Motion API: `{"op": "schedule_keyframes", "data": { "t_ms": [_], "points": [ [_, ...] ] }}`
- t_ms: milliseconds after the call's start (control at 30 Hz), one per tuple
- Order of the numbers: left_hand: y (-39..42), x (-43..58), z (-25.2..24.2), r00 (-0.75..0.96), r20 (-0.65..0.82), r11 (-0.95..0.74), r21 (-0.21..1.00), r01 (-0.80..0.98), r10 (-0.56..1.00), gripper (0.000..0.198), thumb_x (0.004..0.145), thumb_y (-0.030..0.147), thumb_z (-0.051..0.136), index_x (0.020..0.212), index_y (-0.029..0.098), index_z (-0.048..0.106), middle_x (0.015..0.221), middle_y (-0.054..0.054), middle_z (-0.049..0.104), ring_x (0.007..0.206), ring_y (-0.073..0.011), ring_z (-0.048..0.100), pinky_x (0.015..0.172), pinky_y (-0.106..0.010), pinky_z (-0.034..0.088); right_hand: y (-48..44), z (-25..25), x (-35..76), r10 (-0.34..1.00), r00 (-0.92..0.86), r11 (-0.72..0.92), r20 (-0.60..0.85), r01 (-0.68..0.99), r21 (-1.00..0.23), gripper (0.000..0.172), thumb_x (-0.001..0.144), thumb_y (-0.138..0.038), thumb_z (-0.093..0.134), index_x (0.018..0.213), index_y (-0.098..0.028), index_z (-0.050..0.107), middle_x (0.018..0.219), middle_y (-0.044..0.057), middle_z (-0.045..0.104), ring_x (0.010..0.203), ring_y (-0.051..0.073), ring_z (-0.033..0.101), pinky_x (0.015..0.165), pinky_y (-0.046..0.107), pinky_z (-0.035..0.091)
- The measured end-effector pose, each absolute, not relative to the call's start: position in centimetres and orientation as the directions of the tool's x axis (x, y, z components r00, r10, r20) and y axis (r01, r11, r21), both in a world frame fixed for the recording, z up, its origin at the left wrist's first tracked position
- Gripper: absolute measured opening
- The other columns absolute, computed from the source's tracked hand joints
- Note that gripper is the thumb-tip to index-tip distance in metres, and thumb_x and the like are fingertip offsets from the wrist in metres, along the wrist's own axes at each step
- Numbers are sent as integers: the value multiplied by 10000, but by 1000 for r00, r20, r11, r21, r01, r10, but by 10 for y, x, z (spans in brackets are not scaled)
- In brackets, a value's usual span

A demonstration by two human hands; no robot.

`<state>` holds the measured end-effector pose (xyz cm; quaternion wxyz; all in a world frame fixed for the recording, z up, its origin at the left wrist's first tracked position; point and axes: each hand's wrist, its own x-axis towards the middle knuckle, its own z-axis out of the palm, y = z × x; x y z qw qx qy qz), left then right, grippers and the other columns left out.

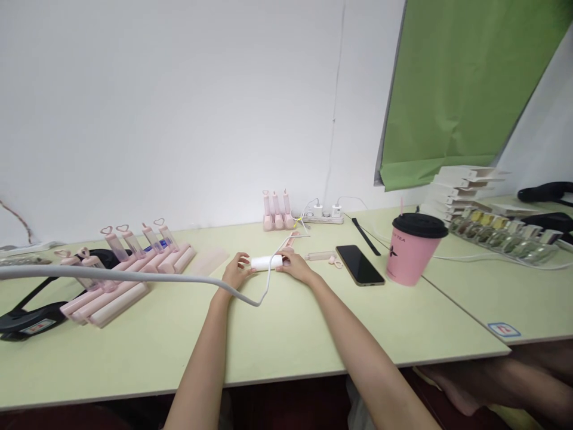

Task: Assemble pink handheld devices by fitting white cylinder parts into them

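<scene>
A short white roll (267,263) lies crosswise on the table between my hands. My left hand (237,270) is at its left end, fingers curved and apart, the thumb tip by the end of the roll. Around the right end, my right hand (296,266) has its thumb and fingers closed on the roll. Just behind it is a pink handle piece (292,241), partly hidden by a white cable (258,303) that hangs across the view. A clear pink tube handle (320,255) and a small heart-shaped hook (338,264) lie to the right.
Several pink rollers with clear handles (129,243) stand on the left. Three more (276,210) stand by the wall, beside a power strip (319,219). A phone (360,264), a pink cup (412,257), white boxes (461,191) and glass bottles (505,236) are on the right.
</scene>
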<state>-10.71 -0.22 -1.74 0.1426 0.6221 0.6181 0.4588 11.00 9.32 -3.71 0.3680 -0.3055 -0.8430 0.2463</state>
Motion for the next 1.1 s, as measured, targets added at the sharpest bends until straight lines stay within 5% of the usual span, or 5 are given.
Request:
{"op": "schedule_keyframes", "data": {
  "t_ms": [800,1000,1100],
  "points": [
    [-5,-107,-13,-94,340,-213,757,618,936,386,574,374,666,902,228,523,853,5,590,748,-143,534,687,-254,422,93,-34,109,736,-551,624,393,329,-709,462,635,-223,715,1079,-255,592,1081,17,594,960,188,558,858,332,424],
    [-2,-107,-17,-107,364,-182,673,716,925,275,741,455,480,662,194,516,684,-3,560,642,-138,504,650,-269,408,96,-37,108,764,-523,598,378,353,-720,456,629,-257,727,1065,-251,593,1000,13,617,908,182,576,831,324,428],
    [-1,-107,-18,-139,405,-229,731,642,904,287,656,421,593,827,200,530,834,-15,602,691,-138,535,646,-263,424,95,-35,109,738,-542,626,402,327,-708,475,626,-228,727,1078,-247,586,1041,18,606,928,182,570,836,321,424]
  ]
}}
